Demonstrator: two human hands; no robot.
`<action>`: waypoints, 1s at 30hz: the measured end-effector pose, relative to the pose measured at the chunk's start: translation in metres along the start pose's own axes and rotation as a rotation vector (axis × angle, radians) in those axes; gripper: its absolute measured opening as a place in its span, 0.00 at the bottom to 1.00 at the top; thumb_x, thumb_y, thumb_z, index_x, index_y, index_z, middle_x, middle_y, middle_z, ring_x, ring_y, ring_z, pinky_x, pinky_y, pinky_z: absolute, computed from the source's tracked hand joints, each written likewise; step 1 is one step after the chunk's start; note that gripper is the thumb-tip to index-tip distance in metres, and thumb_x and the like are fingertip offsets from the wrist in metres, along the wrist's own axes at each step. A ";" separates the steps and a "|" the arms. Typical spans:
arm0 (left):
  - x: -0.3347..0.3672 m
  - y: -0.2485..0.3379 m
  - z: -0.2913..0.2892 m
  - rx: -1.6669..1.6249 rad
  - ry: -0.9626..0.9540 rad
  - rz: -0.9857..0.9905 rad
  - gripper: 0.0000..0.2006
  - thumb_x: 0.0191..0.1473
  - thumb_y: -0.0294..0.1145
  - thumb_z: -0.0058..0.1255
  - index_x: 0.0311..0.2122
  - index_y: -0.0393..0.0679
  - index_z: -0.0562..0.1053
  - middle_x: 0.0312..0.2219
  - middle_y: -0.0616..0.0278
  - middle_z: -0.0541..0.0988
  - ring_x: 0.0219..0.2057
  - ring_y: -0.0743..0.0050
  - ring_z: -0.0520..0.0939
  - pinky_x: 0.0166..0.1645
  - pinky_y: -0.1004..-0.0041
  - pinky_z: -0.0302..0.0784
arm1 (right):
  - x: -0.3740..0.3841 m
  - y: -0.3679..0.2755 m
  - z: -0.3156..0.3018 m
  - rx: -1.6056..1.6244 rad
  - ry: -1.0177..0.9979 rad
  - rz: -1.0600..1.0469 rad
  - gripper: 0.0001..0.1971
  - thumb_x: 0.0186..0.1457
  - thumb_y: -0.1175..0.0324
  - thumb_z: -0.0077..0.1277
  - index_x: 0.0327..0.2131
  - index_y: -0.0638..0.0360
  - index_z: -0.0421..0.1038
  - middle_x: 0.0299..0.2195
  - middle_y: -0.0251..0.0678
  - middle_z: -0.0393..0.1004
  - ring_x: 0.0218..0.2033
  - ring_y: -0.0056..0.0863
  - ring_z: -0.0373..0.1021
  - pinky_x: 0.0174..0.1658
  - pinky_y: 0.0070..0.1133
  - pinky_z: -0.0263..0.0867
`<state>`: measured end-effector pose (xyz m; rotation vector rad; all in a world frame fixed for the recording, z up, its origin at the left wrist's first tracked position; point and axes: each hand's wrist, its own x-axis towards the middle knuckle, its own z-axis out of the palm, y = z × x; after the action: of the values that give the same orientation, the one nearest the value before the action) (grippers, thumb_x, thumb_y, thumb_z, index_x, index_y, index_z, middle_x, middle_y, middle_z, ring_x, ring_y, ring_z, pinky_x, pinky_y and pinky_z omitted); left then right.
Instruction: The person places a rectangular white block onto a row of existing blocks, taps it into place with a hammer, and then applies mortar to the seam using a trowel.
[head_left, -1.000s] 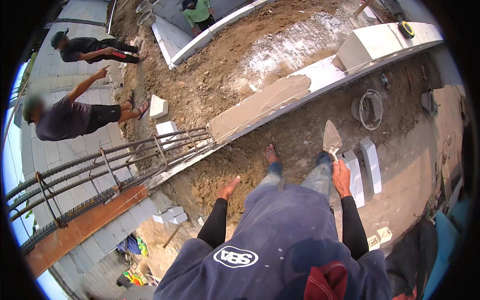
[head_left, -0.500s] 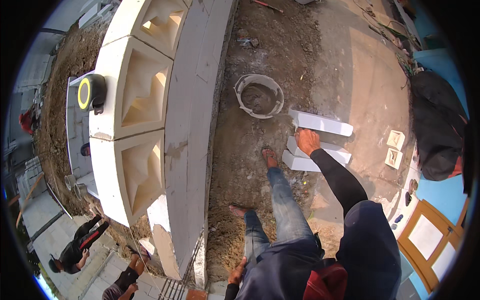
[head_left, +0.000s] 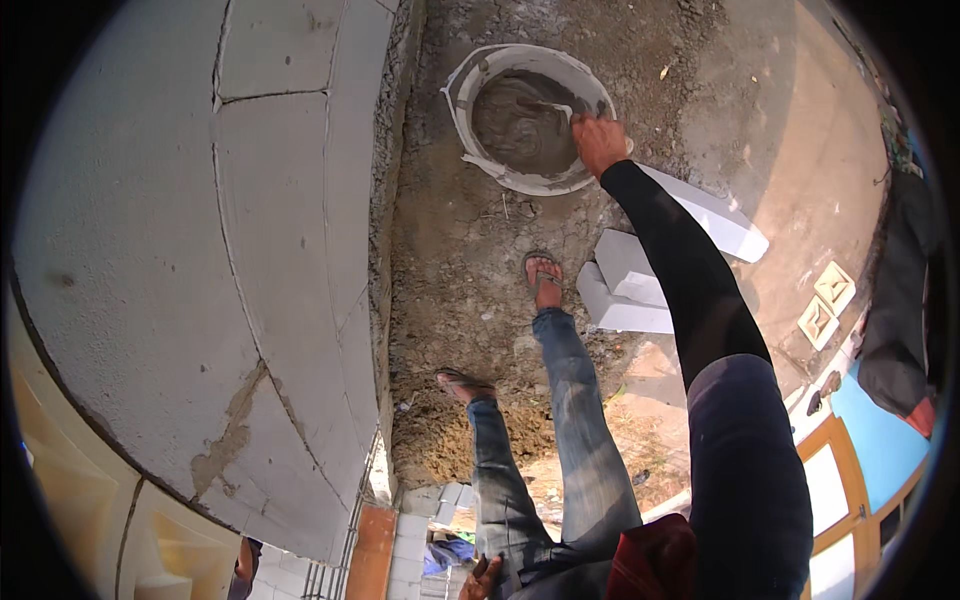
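Observation:
My right hand (head_left: 598, 143) reaches out over a round white bucket (head_left: 500, 170) of grey mortar and grips a trowel (head_left: 548, 108) whose blade lies in the mortar. My left hand (head_left: 487, 575) hangs low by my left thigh at the bottom edge, only partly seen, fingers loosely curled and apparently holding nothing. My feet in sandals (head_left: 545, 278) stand on the dirt floor below the bucket.
A wall of large grey-white blocks (head_left: 200, 250) runs along my left side. White blocks (head_left: 625, 285) lie on the ground right of my foot, with a longer one (head_left: 715, 215) behind. Two small square tiles (head_left: 828, 302) rest at right, and a dark bundle (head_left: 895, 330) at far right.
The view has swung and come closer to the wall top and the bucket. My right hand moved from the white blocks to the bucket, now with the trowel in the mortar.

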<state>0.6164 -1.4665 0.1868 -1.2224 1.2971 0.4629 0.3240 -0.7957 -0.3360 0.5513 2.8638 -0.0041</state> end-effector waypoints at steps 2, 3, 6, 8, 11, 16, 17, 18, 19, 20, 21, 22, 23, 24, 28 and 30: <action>0.018 -0.029 -0.018 -0.247 -0.033 -0.112 0.33 0.62 0.55 0.50 0.64 0.43 0.65 0.52 0.53 0.77 0.52 0.65 0.76 0.54 0.67 0.74 | -0.027 0.013 0.028 0.100 -0.112 0.003 0.08 0.56 0.66 0.50 0.31 0.54 0.79 0.32 0.39 0.79 0.33 0.39 0.78 0.34 0.34 0.72; 0.028 -0.045 -0.031 -0.386 -0.023 -0.211 0.33 0.62 0.54 0.50 0.65 0.43 0.64 0.51 0.54 0.77 0.51 0.66 0.77 0.53 0.67 0.75 | -0.037 0.018 0.037 0.152 -0.157 0.007 0.08 0.56 0.66 0.50 0.30 0.54 0.79 0.31 0.39 0.79 0.33 0.39 0.78 0.35 0.35 0.72; -0.028 0.023 0.018 0.032 -0.009 -0.057 0.27 0.66 0.46 0.47 0.63 0.39 0.64 0.49 0.59 0.77 0.48 0.71 0.77 0.50 0.73 0.76 | -0.035 -0.016 0.023 0.141 -0.331 -0.147 0.11 0.58 0.63 0.49 0.30 0.57 0.79 0.31 0.42 0.80 0.33 0.43 0.79 0.38 0.37 0.73; -0.047 0.053 0.031 0.232 0.022 -0.034 0.27 0.66 0.46 0.46 0.63 0.38 0.64 0.49 0.59 0.77 0.49 0.71 0.76 0.51 0.74 0.75 | -0.026 -0.018 -0.003 0.206 -0.463 -0.200 0.14 0.58 0.59 0.49 0.32 0.58 0.80 0.31 0.44 0.80 0.35 0.45 0.78 0.41 0.37 0.73; -0.039 0.060 0.028 0.271 0.015 0.021 0.29 0.65 0.49 0.46 0.62 0.38 0.66 0.50 0.56 0.77 0.52 0.68 0.76 0.54 0.73 0.72 | -0.025 0.007 -0.022 0.372 -0.449 -0.171 0.19 0.57 0.52 0.51 0.37 0.58 0.81 0.34 0.48 0.80 0.39 0.47 0.77 0.46 0.36 0.72; -0.039 0.062 0.020 0.310 0.024 0.115 0.32 0.64 0.55 0.45 0.61 0.37 0.68 0.52 0.52 0.77 0.55 0.63 0.75 0.59 0.71 0.67 | -0.045 0.059 -0.058 0.849 -0.629 -0.038 0.24 0.55 0.48 0.52 0.45 0.58 0.79 0.38 0.49 0.81 0.41 0.42 0.77 0.47 0.32 0.70; -0.043 0.055 0.021 0.295 0.041 0.136 0.32 0.63 0.56 0.45 0.61 0.37 0.68 0.52 0.51 0.77 0.56 0.62 0.74 0.60 0.71 0.66 | -0.050 0.046 -0.088 0.898 -0.699 0.002 0.24 0.56 0.49 0.52 0.45 0.59 0.79 0.37 0.47 0.81 0.39 0.39 0.77 0.47 0.31 0.70; -0.044 0.053 0.019 0.294 0.048 0.161 0.33 0.63 0.57 0.45 0.60 0.37 0.69 0.52 0.50 0.77 0.57 0.61 0.74 0.61 0.71 0.65 | -0.060 0.044 -0.100 0.946 -0.678 0.071 0.24 0.56 0.50 0.52 0.45 0.61 0.78 0.34 0.46 0.80 0.35 0.35 0.76 0.44 0.30 0.70; -0.047 0.050 0.017 0.297 0.060 0.192 0.33 0.62 0.58 0.45 0.60 0.37 0.69 0.52 0.49 0.77 0.58 0.60 0.74 0.62 0.70 0.64 | -0.069 0.042 -0.113 0.994 -0.659 0.131 0.24 0.57 0.51 0.52 0.45 0.63 0.78 0.31 0.45 0.80 0.32 0.31 0.76 0.42 0.29 0.70; -0.051 0.051 0.014 0.301 0.078 0.216 0.34 0.62 0.59 0.45 0.60 0.37 0.70 0.53 0.48 0.77 0.58 0.59 0.74 0.63 0.70 0.63 | -0.075 0.045 -0.116 1.025 -0.675 0.215 0.24 0.57 0.51 0.53 0.45 0.63 0.78 0.29 0.43 0.79 0.29 0.29 0.75 0.39 0.28 0.71; -0.056 0.054 0.011 0.314 0.112 0.234 0.35 0.62 0.60 0.45 0.59 0.37 0.70 0.53 0.47 0.77 0.59 0.58 0.74 0.64 0.70 0.62 | -0.082 0.040 -0.120 1.061 -0.661 0.252 0.22 0.58 0.52 0.52 0.44 0.62 0.77 0.27 0.41 0.77 0.27 0.26 0.72 0.36 0.26 0.68; -0.060 0.068 0.011 0.329 0.160 0.191 0.37 0.61 0.61 0.45 0.57 0.32 0.71 0.51 0.48 0.79 0.58 0.62 0.75 0.62 0.71 0.65 | -0.092 0.038 -0.127 1.083 -0.626 0.280 0.21 0.59 0.52 0.52 0.42 0.61 0.77 0.26 0.38 0.74 0.24 0.24 0.70 0.32 0.25 0.66; -0.063 0.077 0.004 0.356 0.253 0.144 0.38 0.61 0.63 0.44 0.57 0.31 0.71 0.53 0.47 0.77 0.58 0.61 0.74 0.62 0.71 0.65 | -0.101 0.041 -0.133 1.108 -0.580 0.306 0.19 0.60 0.52 0.52 0.41 0.60 0.77 0.24 0.35 0.72 0.22 0.22 0.68 0.29 0.23 0.63; -0.059 0.069 -0.008 0.311 0.307 0.197 0.42 0.59 0.65 0.45 0.59 0.30 0.69 0.56 0.46 0.75 0.60 0.58 0.73 0.63 0.70 0.64 | -0.109 0.040 -0.146 1.147 -0.534 0.316 0.18 0.61 0.52 0.52 0.39 0.59 0.76 0.22 0.32 0.69 0.19 0.20 0.65 0.25 0.21 0.60; -0.017 0.019 -0.066 0.253 0.385 0.305 0.46 0.56 0.70 0.45 0.62 0.31 0.66 0.59 0.43 0.71 0.63 0.54 0.70 0.66 0.66 0.61 | -0.142 0.024 -0.223 1.307 -0.410 0.281 0.15 0.64 0.53 0.51 0.33 0.55 0.74 0.14 0.21 0.60 0.10 0.10 0.56 0.11 0.15 0.50; -0.019 -0.005 -0.071 0.169 0.347 0.338 0.46 0.55 0.72 0.41 0.61 0.35 0.68 0.58 0.42 0.72 0.63 0.48 0.69 0.66 0.62 0.61 | -0.167 -0.012 -0.300 1.319 -0.447 0.220 0.15 0.64 0.55 0.51 0.36 0.57 0.75 0.15 0.22 0.61 0.11 0.10 0.56 0.12 0.14 0.50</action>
<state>0.5818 -1.5227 0.2193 -0.9706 1.8172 0.3800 0.4053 -0.8552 -0.0076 0.8788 1.9867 -1.7589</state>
